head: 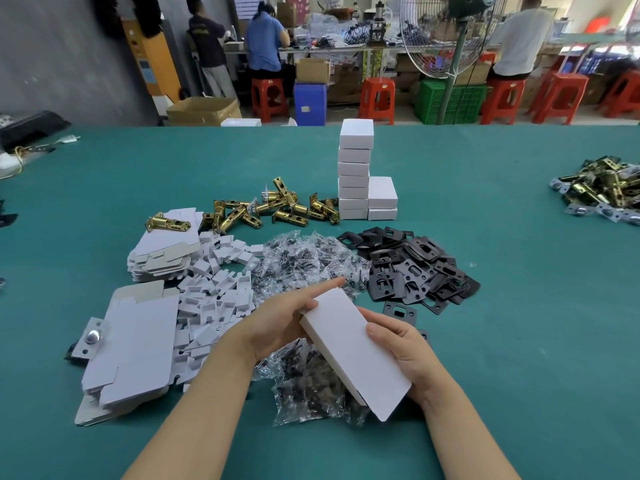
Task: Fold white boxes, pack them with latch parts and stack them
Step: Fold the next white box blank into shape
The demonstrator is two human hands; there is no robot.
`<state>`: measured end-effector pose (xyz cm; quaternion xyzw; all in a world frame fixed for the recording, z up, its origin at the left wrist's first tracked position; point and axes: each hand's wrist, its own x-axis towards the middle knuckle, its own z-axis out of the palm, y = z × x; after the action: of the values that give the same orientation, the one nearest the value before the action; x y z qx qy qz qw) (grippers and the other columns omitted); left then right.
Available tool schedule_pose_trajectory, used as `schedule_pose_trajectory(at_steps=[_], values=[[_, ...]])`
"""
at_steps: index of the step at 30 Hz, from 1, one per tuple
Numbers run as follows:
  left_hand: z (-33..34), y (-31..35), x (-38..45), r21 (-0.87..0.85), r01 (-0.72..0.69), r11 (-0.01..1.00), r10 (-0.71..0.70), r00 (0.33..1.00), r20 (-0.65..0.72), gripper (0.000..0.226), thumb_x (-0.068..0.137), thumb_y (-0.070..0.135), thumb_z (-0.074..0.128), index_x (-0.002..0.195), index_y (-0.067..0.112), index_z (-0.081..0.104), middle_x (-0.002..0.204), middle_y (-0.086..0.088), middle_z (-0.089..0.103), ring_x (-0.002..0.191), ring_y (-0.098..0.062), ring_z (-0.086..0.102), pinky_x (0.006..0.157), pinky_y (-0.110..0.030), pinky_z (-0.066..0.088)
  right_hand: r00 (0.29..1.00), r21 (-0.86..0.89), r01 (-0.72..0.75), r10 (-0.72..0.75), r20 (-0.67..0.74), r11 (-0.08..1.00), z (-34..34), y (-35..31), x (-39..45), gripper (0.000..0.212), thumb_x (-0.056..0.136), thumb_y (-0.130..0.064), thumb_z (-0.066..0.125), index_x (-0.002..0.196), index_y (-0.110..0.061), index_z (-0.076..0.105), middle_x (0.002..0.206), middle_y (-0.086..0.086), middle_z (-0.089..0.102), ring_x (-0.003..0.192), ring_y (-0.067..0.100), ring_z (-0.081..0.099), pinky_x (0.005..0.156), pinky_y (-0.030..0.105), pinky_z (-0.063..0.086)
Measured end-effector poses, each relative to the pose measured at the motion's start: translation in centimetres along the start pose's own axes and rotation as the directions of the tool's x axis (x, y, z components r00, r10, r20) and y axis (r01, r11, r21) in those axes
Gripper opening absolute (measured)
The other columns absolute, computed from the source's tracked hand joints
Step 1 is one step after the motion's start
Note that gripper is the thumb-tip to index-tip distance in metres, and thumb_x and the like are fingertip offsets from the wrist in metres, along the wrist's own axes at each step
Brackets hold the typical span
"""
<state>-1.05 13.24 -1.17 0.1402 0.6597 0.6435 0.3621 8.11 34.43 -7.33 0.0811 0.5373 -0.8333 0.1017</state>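
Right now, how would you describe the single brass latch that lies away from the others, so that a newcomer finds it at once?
On the green table, find the tall stack of white boxes; left of it lies the pile of brass latches. Further left, one brass latch rests alone on a stack of flat white box blanks, apart from the pile.

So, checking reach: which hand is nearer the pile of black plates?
Right. The right hand grips the white box just below the black plates; the left hand sits farther left.
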Motion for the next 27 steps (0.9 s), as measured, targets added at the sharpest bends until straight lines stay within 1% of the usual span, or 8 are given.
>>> schedule_pose_trajectory(at_steps=[2,5,8,11,17,23,25,27], values=[[0.3,0.2,-0.1,0.108,-0.001,0.994,0.003,1.0,-0.015,0.043,0.105,0.031,0.035,0.132,0.049,0.063,0.142,-0.001,0.056,0.118,-0.034,0.056,0.103,-0.047,0.051,1.0,-0.017,0.008,-0.008,0.004,1.0,0.0,0.0,0.0,0.058,0.07,-0.043,0.089,0.124,-0.028,0.074,0.119,0.014,0.075,0.091,0.027,0.075,0.071,0.036,0.059],[0.9,0.6,0.0,0.273,-0.006,0.962,0.009,1.0,-0.011,0.039,0.095,0.055,0.042,0.13,0.063,0.056,0.142,0.011,0.053,0.12,-0.025,0.057,0.107,-0.048,0.048,1.0,-0.029,0.018,-0.017,0.013,0.999,0.1,0.0,0.0,0.067,0.065,-0.048,0.093,0.126,-0.028,0.073,0.119,0.014,0.074,0.091,0.026,0.075,0.07,0.035,0.059],[1.2,0.7,0.0,0.342,-0.032,0.939,0.037,0.999,-0.007,0.04,0.091,0.064,0.047,0.13,0.069,0.049,0.145,0.024,0.045,0.128,-0.006,0.048,0.103,-0.03,0.041,1.0,-0.035,0.022,-0.022,0.019,0.999,0.0,0.0,-0.1,0.067,0.067,-0.048,0.092,0.127,-0.027,0.073,0.119,0.015,0.074,0.09,0.026,0.075,0.07,0.034,0.059],[1.3,0.8,-0.4,0.424,-0.059,0.904,0.056,0.998,0.02,0.043,0.093,0.063,0.052,0.132,0.075,0.04,0.14,0.038,0.037,0.128,0.004,0.04,0.095,-0.023,0.038,1.0,-0.034,0.021,-0.02,0.016,0.999,0.0,-0.1,-0.1,0.062,0.071,-0.046,0.09,0.127,-0.026,0.072,0.12,0.016,0.074,0.091,0.027,0.074,0.071,0.034,0.059],[1.4,1.4,-0.9,0.568,-0.083,0.819,0.052,0.996,0.069,0.052,0.101,0.053,0.051,0.135,0.08,0.023,0.148,0.026,0.036,0.123,0.002,0.045,0.09,-0.021,0.041,1.0,-0.011,0.008,-0.008,-0.01,1.0,0.0,-0.2,-0.3,0.039,0.084,-0.029,0.076,0.122,-0.026,0.075,0.116,0.017,0.075,0.088,0.028,0.076,0.068,0.035,0.06],[1.3,1.0,-1.0,0.554,-0.095,0.827,0.058,0.995,0.083,0.051,0.102,0.051,0.051,0.136,0.079,0.025,0.145,0.031,0.036,0.125,-0.001,0.047,0.093,-0.027,0.043,1.0,0.005,0.003,-0.003,-0.028,1.0,0.3,-0.3,-0.3,0.036,0.082,-0.027,0.075,0.119,-0.026,0.077,0.114,0.016,0.076,0.086,0.027,0.076,0.066,0.034,0.06],[1.5,0.7,-0.7,0.531,-0.125,0.838,0.122,0.992,0.041,0.049,0.102,0.051,0.05,0.14,0.073,0.028,0.148,0.033,0.036,0.13,0.002,0.042,0.097,-0.026,0.041,0.999,0.005,0.013,-0.013,-0.032,1.0,0.4,-0.5,-0.3,0.035,0.083,-0.027,0.076,0.119,-0.027,0.077,0.114,0.014,0.076,0.086,0.026,0.076,0.065,0.033,0.06],[1.7,0.5,-0.6,0.52,-0.165,0.838,0.232,0.971,-0.066,0.044,0.102,0.049,0.048,0.141,0.066,0.036,0.143,0.036,0.04,0.122,0.013,0.043,0.091,-0.022,0.04,0.996,0.025,0.033,-0.03,-0.084,0.999,0.4,-0.6,-0.2,0.035,0.084,-0.025,0.08,0.119,-0.026,0.077,0.114,0.013,0.076,0.085,0.026,0.075,0.064,0.033,0.06]])
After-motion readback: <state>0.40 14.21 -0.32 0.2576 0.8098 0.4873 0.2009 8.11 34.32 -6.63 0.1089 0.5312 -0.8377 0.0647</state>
